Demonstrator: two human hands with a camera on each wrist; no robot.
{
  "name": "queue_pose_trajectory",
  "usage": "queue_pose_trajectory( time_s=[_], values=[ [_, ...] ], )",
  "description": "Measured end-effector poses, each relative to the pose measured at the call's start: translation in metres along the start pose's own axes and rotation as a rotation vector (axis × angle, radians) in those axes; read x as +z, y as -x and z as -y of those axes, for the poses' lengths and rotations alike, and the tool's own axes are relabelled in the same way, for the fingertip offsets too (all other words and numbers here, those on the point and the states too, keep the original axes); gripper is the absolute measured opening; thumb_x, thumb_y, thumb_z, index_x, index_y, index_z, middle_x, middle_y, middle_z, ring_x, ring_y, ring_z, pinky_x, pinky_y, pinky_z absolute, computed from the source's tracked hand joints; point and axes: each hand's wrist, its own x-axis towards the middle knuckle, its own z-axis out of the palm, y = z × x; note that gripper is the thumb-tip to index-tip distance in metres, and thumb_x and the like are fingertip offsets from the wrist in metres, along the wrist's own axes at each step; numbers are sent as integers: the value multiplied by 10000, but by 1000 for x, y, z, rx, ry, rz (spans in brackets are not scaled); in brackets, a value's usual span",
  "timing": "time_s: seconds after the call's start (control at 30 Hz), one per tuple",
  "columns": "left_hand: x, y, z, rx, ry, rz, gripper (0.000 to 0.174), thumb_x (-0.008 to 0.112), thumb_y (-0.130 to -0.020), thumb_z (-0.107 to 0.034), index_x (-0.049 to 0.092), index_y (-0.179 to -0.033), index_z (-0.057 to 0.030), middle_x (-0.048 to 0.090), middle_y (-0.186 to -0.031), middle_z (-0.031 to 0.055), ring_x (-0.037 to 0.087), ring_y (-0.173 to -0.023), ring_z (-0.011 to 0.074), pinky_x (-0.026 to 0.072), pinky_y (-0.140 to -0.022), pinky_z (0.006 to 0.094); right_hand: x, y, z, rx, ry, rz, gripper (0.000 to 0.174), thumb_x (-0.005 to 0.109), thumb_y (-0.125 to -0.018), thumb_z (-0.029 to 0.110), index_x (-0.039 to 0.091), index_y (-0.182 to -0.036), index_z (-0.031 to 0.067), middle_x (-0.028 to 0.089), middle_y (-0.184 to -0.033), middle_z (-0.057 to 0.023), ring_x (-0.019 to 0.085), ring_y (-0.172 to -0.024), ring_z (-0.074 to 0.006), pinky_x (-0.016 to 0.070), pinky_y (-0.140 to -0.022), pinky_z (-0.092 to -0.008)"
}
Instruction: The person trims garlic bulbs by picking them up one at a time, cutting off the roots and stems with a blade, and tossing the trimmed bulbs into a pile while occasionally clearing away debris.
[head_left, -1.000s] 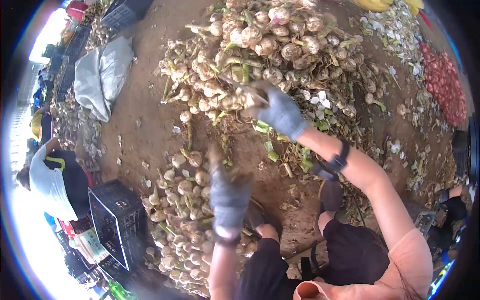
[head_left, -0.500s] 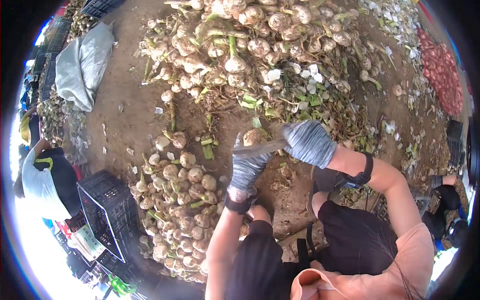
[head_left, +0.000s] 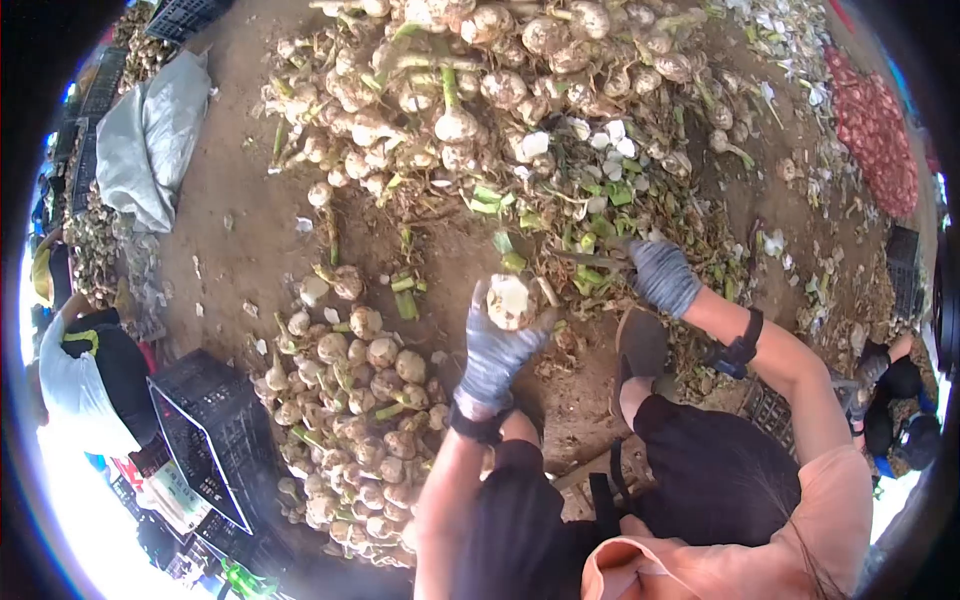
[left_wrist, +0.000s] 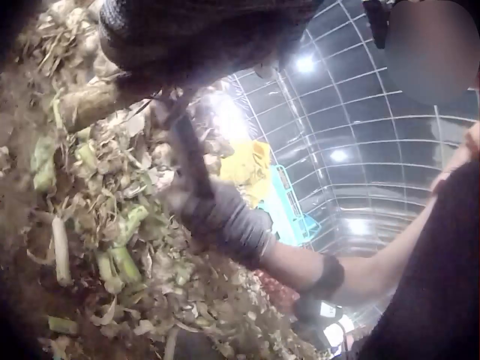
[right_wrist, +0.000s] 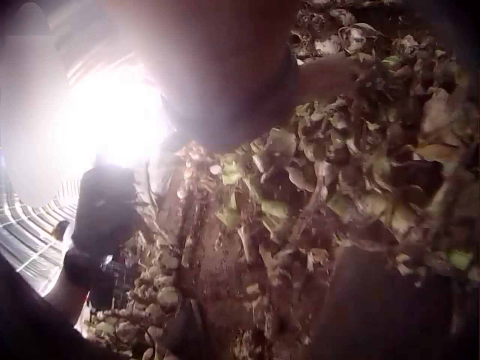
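A garlic bulb (head_left: 510,302) with a pale cut face is held in the gloved left hand (head_left: 494,350), above the bare soil between two heaps. The gloved right hand (head_left: 664,277) grips a knife (head_left: 592,259), its blade pointing left over green and dry scraps. In the left wrist view, the right hand (left_wrist: 229,225) holds the dark blade (left_wrist: 191,150), and the left glove (left_wrist: 202,37) spans the top. The right wrist view shows the left hand (right_wrist: 109,214) as a dark shape; the right hand there is blurred and dim.
Untrimmed garlic (head_left: 545,75) is heaped ahead; bulbs with short stems (head_left: 370,430) lie left of the legs. A black crate (head_left: 215,430) stands at left, near another person (head_left: 95,380). A grey sheet (head_left: 155,140) and red net sacks (head_left: 870,135) lie farther out.
The right hand has come back from the far heap, met the left hand, then moved away right with the knife. The bulb in the left hand now shows its cut face.
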Motion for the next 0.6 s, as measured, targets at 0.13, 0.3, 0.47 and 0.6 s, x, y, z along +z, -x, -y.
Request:
queue_pose_trajectory(
  time_s=[0.13,0.3,0.47,0.6],
  values=[
    [6,4,-12,26,-331,104,365,759,-691,-79,553,-989,-34,556,-897,28,532,-788,101,455,-726,237,-3,-27,23,129,-447,176,249,546,-845,231,616,-1033,84,620,-665,-104,598,-577,-221,499,-590,-365],
    [14,-7,-16,215,-859,197,177,729,-704,-72,570,-667,-3,528,-718,40,464,-570,80,414,-517,240,-18,-59,53,-57,-603,264,284,499,-877,300,618,-961,56,581,-639,-99,545,-553,-210,483,-576,-351],
    [-2,-9,-29,392,-693,220,178,710,-678,-42,541,-625,-16,508,-671,56,437,-531,137,369,-492,272,1,-41,-1,281,-293,755,382,428,-917,334,572,-1107,35,516,-598,-87,500,-514,-195,471,-534,-341],
    [-22,34,-64,391,-911,-97,173,733,-677,-86,593,-716,9,600,-818,99,564,-648,162,452,-571,288,-52,-52,21,181,-332,350,440,488,-900,309,486,-1269,68,491,-589,-42,418,-455,-129,401,-457,-299]
  ],
)
